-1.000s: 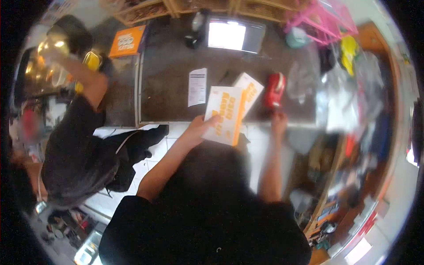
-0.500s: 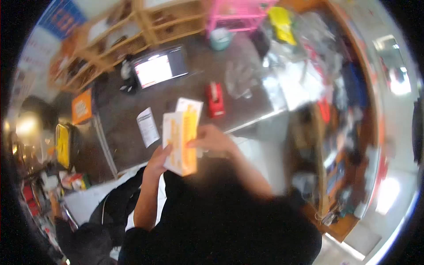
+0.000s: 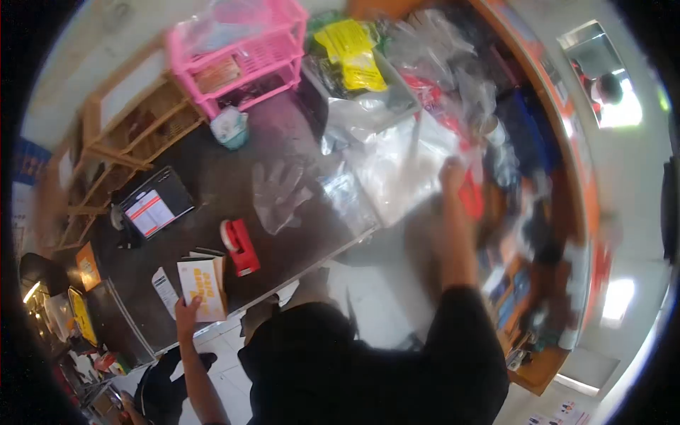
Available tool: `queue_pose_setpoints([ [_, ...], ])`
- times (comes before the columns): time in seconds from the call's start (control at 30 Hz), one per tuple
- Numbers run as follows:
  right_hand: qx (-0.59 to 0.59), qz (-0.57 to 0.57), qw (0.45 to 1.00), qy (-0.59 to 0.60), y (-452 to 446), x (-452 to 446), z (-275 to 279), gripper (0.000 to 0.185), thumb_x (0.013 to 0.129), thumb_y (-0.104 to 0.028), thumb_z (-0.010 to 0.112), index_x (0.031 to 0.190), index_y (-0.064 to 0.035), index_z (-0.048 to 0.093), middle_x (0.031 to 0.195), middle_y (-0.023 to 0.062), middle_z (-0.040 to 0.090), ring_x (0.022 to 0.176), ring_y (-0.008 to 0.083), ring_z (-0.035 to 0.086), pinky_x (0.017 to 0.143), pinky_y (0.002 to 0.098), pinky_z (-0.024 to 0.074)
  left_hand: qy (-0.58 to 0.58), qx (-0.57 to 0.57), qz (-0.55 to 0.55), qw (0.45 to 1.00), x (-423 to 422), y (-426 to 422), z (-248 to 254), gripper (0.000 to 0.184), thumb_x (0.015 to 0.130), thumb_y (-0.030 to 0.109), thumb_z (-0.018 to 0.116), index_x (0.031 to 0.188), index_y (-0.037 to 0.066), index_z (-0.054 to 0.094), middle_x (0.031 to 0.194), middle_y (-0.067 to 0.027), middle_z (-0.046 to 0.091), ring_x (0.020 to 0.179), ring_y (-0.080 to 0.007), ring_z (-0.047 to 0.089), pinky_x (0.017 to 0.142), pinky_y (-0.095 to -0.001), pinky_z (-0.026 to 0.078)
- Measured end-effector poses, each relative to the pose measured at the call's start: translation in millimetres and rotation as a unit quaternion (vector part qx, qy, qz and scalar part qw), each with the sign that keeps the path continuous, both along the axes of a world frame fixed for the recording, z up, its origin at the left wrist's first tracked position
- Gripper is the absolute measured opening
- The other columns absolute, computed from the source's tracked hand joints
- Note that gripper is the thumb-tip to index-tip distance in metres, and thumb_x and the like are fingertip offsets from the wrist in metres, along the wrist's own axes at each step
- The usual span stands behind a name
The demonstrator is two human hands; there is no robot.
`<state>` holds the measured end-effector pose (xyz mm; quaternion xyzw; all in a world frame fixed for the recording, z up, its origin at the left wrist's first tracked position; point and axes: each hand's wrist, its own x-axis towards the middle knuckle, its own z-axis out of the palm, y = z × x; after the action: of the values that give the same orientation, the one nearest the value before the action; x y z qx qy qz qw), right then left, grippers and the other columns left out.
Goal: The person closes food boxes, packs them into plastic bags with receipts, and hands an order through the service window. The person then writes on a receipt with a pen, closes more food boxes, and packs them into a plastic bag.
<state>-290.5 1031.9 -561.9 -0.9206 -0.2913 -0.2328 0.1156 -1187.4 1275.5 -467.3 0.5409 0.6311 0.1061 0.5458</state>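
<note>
My left hand (image 3: 188, 310) grips the lower left edge of a white box with orange lettering (image 3: 202, 287), near the counter's front edge. A second box sits partly hidden behind it. Beside them lies a printed paper slip (image 3: 166, 289). A red tape dispenser (image 3: 242, 246) is on the dark counter, right of the boxes. My right hand (image 3: 452, 173) is stretched out to the right, at the clear plastic bags (image 3: 404, 166); its fingers are blurred, and whether they hold a bag is not visible.
A pink rack (image 3: 241, 60) and a wooden shelf (image 3: 134, 127) line the back. On the counter (image 3: 205, 170) are a tablet (image 3: 156, 205), a teal container (image 3: 230, 129) and a crumpled clear glove (image 3: 278, 195). Yellow bags (image 3: 352, 53) lie behind. Another person's dark clothing (image 3: 159, 389) shows at lower left.
The view has turned toward the right. My right hand has left the boxes and reached out to the plastic bags. My left hand keeps hold of the boxes, now lower over the counter edge.
</note>
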Motion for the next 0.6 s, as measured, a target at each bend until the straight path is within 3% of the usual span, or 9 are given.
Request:
queue_pose_setpoints([
  [0.03,-0.198,0.037,0.979,-0.036,-17,36,8,0.019,0.090,-0.017,0.057,0.104,-0.0061,0.063,0.087,0.0133,0.064,0.080,0.0305,0.062,0.073,0.0377,0.0505,0.050,0.015,-0.032,0.998,3,3,4,0.036,0.088,0.020,0.071,0.112,-0.005,0.062,0.100,-0.0106,0.068,0.085,-0.0162,0.063,0.075,-0.0314,0.052],
  [0.07,0.094,0.159,0.976,0.116,-48,103,-59,0.026,0.090,-0.024,0.058,0.108,-0.0055,0.063,0.086,0.0135,0.063,0.079,0.0309,0.062,0.073,0.0381,0.0510,0.101,0.026,-0.065,0.992,1,5,7,0.036,0.088,0.019,0.071,0.113,-0.004,0.062,0.104,-0.0119,0.067,0.089,-0.0168,0.062,0.077,-0.0318,0.051],
  [0.2,-0.141,0.150,0.979,0.003,-33,71,48,0.028,0.089,-0.027,0.059,0.108,-0.0081,0.065,0.100,0.0125,0.065,0.088,0.0317,0.064,0.076,0.0393,0.0519,0.175,0.182,-0.080,0.964,-12,-3,5,0.039,0.092,0.018,0.066,0.122,-0.005,0.057,0.127,-0.0153,0.057,0.110,-0.0192,0.055,0.087,-0.0343,0.048],
  [0.3,-0.128,0.200,0.971,-0.039,-9,73,78,0.029,0.088,-0.030,0.060,0.108,-0.0101,0.067,0.110,0.0117,0.067,0.095,0.0323,0.066,0.079,0.0402,0.0525,0.090,0.208,0.153,0.962,-49,-38,0,0.044,0.092,0.017,0.065,0.130,-0.003,0.053,0.128,-0.0169,0.057,0.118,-0.0247,0.055,0.091,-0.0357,0.048],
  [0.37,-0.096,0.217,0.971,0.025,-7,93,68,0.026,0.087,-0.029,0.061,0.104,-0.0104,0.069,0.113,0.0122,0.067,0.095,0.0334,0.067,0.081,0.0416,0.0525,0.223,0.217,0.071,0.948,-70,-65,14,0.045,0.093,0.017,0.064,0.131,-0.003,0.052,0.131,-0.0184,0.055,0.120,-0.0276,0.053,0.093,-0.0364,0.047],
  [0.43,-0.251,0.115,0.928,0.250,-8,121,51,0.021,0.085,-0.027,0.064,0.093,-0.0085,0.072,0.107,0.0158,0.068,0.092,0.0346,0.067,0.082,0.0450,0.0523,0.350,0.220,-0.017,0.910,-99,-87,38,0.046,0.094,0.017,0.063,0.133,-0.003,0.051,0.134,-0.0199,0.053,0.123,-0.0304,0.052,0.096,-0.0371,0.046],
  [0.53,-0.231,0.201,0.943,0.132,10,107,111,0.017,0.086,-0.023,0.062,0.089,-0.0098,0.072,0.094,0.0182,0.069,0.087,0.0349,0.067,0.078,0.0469,0.0520,0.496,0.265,-0.172,0.809,-174,-87,72,0.047,0.095,0.014,0.059,0.137,-0.003,0.047,0.137,-0.0217,0.049,0.123,-0.0316,0.052,0.094,-0.0379,0.048],
  [0.57,-0.228,0.250,0.937,0.089,14,112,124,0.015,0.086,-0.021,0.060,0.088,-0.0110,0.072,0.087,0.0189,0.069,0.083,0.0351,0.068,0.075,0.0480,0.0521,0.378,0.248,-0.014,0.892,-188,-74,81,0.045,0.096,0.010,0.056,0.138,-0.003,0.045,0.136,-0.0223,0.050,0.122,-0.0324,0.052,0.096,-0.0383,0.046],
  [0.6,-0.225,0.251,0.937,0.085,18,123,133,0.015,0.086,-0.021,0.060,0.088,-0.0110,0.072,0.087,0.0189,0.069,0.083,0.0351,0.068,0.075,0.0480,0.0521,0.383,0.255,0.007,0.888,-178,-62,107,0.044,0.097,0.009,0.054,0.138,-0.003,0.045,0.136,-0.0216,0.050,0.122,-0.0330,0.051,0.098,-0.0386,0.044],
])
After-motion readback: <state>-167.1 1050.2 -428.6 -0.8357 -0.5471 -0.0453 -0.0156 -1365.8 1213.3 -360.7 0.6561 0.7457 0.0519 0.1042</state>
